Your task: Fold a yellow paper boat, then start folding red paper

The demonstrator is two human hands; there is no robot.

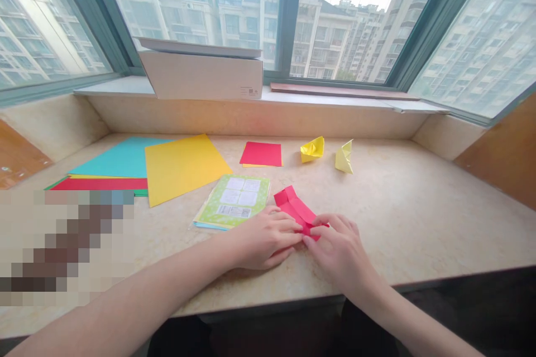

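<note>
A folded strip of red paper (293, 205) lies on the beige stone counter (419, 206), pointing away from me. My left hand (263, 237) and my right hand (339, 248) meet at its near end, and both pinch the paper's edge between fingertips and thumb. The near end of the paper is mostly hidden under my fingers. Just left of my left hand lies a green printed packet (234, 198).
Large yellow (182, 167), teal (121, 157) and red (100, 183) sheets lie at the left. A small red square (262, 154) and two folded yellow paper shapes (312, 148) (344, 157) sit farther back. A white box (201, 70) stands on the window sill.
</note>
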